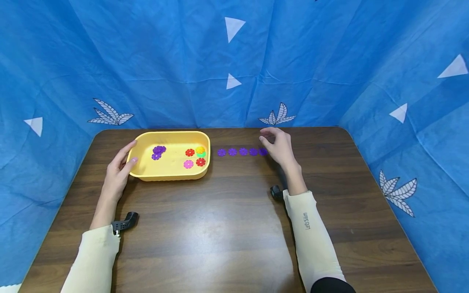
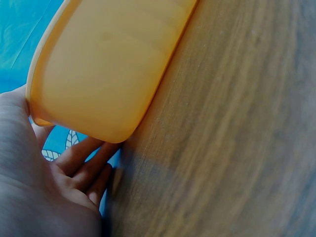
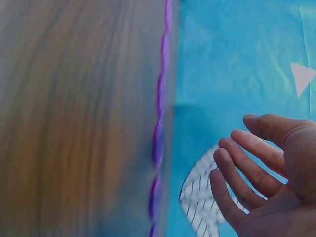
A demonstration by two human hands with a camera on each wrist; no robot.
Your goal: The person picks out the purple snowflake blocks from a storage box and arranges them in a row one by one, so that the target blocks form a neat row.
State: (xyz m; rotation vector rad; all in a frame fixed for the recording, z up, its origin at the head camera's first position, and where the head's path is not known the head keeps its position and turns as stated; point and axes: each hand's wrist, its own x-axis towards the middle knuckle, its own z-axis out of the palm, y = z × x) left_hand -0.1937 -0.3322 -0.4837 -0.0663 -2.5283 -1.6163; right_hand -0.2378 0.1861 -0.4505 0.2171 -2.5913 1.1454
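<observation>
In the head view, small dark lettering on the pale right sleeve reads "Lets Slim". The words stand sideways, running lengthwise along it.

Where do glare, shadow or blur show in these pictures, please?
Head view: pale glare on the tabletop, a dark shadow beside the right sleeve; left wrist view: wood grain blurs toward the right edge; right wrist view: tabletop and purple discs look soft, the right hand sharper.

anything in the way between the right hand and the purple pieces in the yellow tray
Yes: the purple row on the table, then the yellow tray's right wall, then the mixed-colour pieces just inside it.
</observation>
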